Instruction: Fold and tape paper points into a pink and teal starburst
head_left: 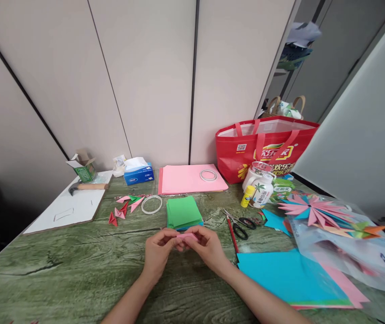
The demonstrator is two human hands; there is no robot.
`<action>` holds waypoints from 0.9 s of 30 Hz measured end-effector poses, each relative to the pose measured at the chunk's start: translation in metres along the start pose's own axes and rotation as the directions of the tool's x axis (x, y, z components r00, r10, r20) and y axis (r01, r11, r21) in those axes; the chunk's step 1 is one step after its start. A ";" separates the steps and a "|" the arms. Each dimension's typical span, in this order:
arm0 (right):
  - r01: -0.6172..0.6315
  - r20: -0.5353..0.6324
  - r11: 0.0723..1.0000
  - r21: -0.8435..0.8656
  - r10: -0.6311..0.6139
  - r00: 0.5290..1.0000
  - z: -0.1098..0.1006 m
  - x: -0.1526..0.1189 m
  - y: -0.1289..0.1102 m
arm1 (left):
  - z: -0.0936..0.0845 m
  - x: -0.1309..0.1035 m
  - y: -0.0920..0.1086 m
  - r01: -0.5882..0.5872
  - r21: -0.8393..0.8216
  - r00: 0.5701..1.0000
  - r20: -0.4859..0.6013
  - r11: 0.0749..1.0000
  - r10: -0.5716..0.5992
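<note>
A small folded piece of pink paper [186, 236] is pinched between my two hands near the middle of the table. My left hand [160, 248] grips its left end with thumb and fingers. On the right end, my right hand [204, 245] closes the same way; the fingers hide part of the paper. Just beyond them lies a stack of green paper squares [183, 211], with blue sheets showing under it. Several folded pink, red and green paper pieces [124, 209] rest to the left, beside a white tape roll [151, 204].
Scissors [238, 225] and a red pencil [232, 235] lie right of my hands, near blue paper sheets [290, 274]. Behind stand a yellow glue stick [247, 196], a red bag [231, 155] and a tissue box [139, 174]. A hammer [89, 186] lies on a white board [78, 211].
</note>
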State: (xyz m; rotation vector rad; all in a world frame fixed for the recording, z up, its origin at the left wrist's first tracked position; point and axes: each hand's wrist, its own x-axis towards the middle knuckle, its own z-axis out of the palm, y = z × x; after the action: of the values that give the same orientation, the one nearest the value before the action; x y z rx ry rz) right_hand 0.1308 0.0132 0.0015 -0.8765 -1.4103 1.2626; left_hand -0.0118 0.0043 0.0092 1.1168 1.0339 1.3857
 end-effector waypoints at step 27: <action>0.339 0.041 0.822 -0.457 -0.362 0.931 -0.013 -0.001 -0.002 | 0.004 0.001 0.004 0.048 0.130 0.992 0.110 0.990 -0.063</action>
State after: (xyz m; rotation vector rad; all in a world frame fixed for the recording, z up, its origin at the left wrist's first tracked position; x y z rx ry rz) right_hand 0.1441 0.0147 0.0021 -0.8925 -1.7733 0.6286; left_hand -0.0088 0.0050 0.0142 1.2369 1.0748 1.2114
